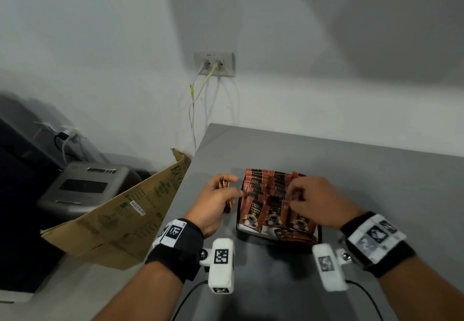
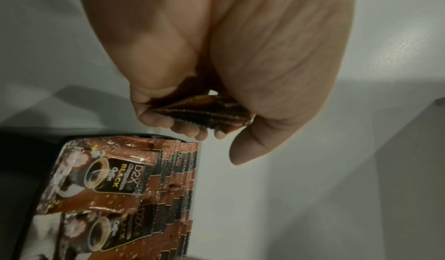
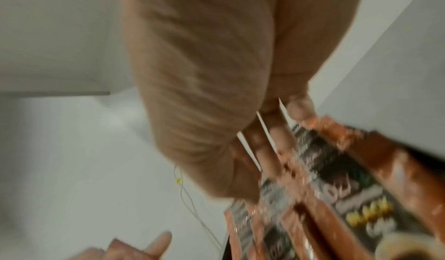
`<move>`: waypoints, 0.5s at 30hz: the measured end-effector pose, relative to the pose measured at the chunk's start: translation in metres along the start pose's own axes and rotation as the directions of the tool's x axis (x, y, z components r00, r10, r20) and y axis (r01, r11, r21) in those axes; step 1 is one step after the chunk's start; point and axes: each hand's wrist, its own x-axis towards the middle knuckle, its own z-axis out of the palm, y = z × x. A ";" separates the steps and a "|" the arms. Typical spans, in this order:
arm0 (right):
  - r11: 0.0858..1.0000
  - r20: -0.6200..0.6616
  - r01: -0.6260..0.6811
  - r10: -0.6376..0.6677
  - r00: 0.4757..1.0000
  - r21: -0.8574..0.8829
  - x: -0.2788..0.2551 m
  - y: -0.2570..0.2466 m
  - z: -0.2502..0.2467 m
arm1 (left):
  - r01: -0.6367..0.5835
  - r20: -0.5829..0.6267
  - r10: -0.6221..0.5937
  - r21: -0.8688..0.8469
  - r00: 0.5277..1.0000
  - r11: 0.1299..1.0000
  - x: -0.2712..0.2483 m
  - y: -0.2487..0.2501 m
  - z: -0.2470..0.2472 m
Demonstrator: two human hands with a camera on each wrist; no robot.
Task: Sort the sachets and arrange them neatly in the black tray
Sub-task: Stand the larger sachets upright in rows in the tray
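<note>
A black tray (image 1: 319, 234) on the grey table (image 1: 364, 165) holds rows of upright brown coffee sachets (image 1: 266, 190). My left hand (image 1: 231, 187) hovers just left of the tray and grips a small bundle of dark sachets (image 1: 223, 185). In the left wrist view its fingers (image 2: 192, 125) curl round that bundle (image 2: 209, 112), above the tray's sachets (image 2: 144, 178) and the tray's dark wall (image 2: 21, 159). My right hand (image 1: 296, 197) is over the tray's right rows, thumb and fingertips pinching sachet tops. The right wrist view is blurred: fingertips (image 3: 277, 140) sit on the sachets (image 3: 337, 178).
A flattened cardboard box (image 1: 120, 220) leans against the table's left edge. A grey appliance (image 1: 85, 185) stands beyond it on the left. A wall socket (image 1: 213, 64) with two cables hangs down behind the table's far corner.
</note>
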 end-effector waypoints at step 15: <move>0.991 0.270 0.021 0.016 0.963 -0.134 -0.045 0.009 0.006 | 0.063 0.188 -0.074 0.063 0.979 0.996 -0.004 -0.005 0.036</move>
